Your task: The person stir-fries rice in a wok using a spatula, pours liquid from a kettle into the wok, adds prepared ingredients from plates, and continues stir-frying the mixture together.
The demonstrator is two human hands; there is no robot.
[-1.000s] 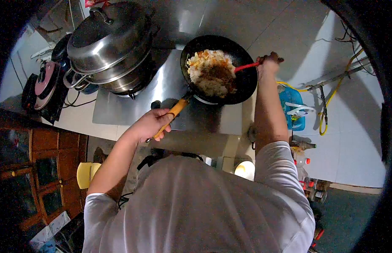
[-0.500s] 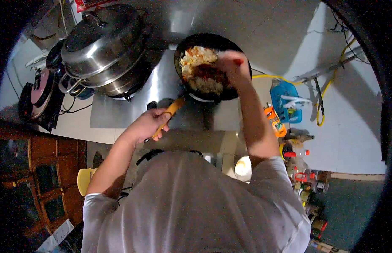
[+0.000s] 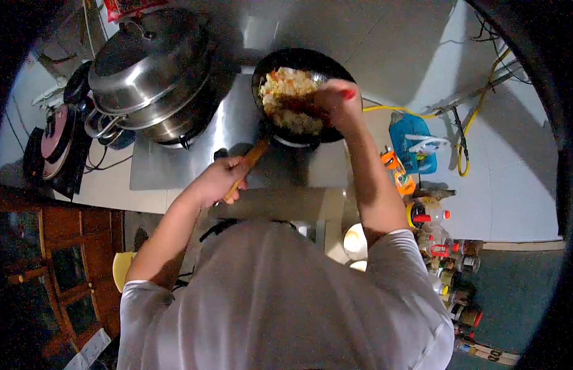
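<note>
Gripping the wok's orange handle with the left hand; right hand closed on a red-handled spatula, working over the wok on the stove. Rice looking partly mixed, pale patches remaining. Crowding at left from 1 steel steamer pot; open counter at right beyond the blue basket.
</note>
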